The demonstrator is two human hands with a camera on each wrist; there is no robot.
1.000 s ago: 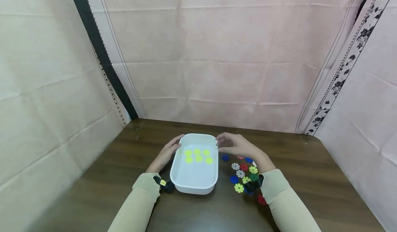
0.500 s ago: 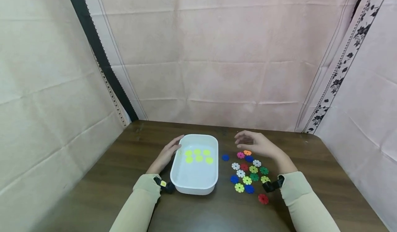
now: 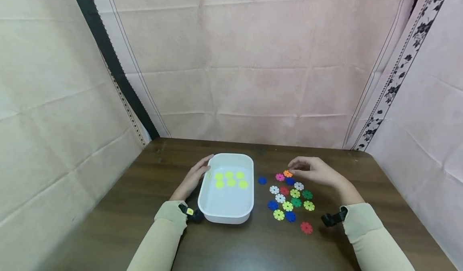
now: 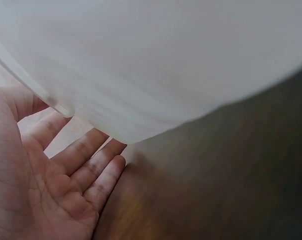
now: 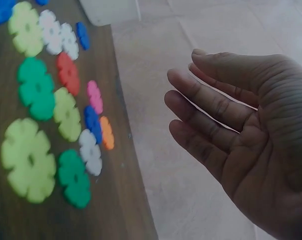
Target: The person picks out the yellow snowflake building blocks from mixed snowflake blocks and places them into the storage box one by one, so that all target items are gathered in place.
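My left hand [image 3: 192,178] lies along the left side of a white plastic tub [image 3: 224,210], close to its far corner. In the left wrist view its fingers [image 4: 93,165] extend loosely against the tub's outer wall, with the thumb at the rim. Several flat yellow-green discs [image 3: 230,182] lie inside the tub in two rows. My right hand [image 3: 314,169] hovers at the far end of a group of notched, flower-shaped plastic discs, its fingertips over an orange disc [image 3: 287,173]. In the right wrist view the fingers are spread and loosely bent, with nothing between them.
Right of the tub, loose discs in blue [image 3: 262,180], pink [image 3: 280,177], white, green [image 3: 307,194], yellow-green and red [image 3: 306,227] lie on the dark wooden table [image 3: 217,251]. Pale cloth [image 3: 253,82] hangs behind and along both sides of the table.
My right hand has moved away from the tub's right rim, out to the right and over the disc group, uncovering discs it had hidden. The left hand has stayed at the tub.
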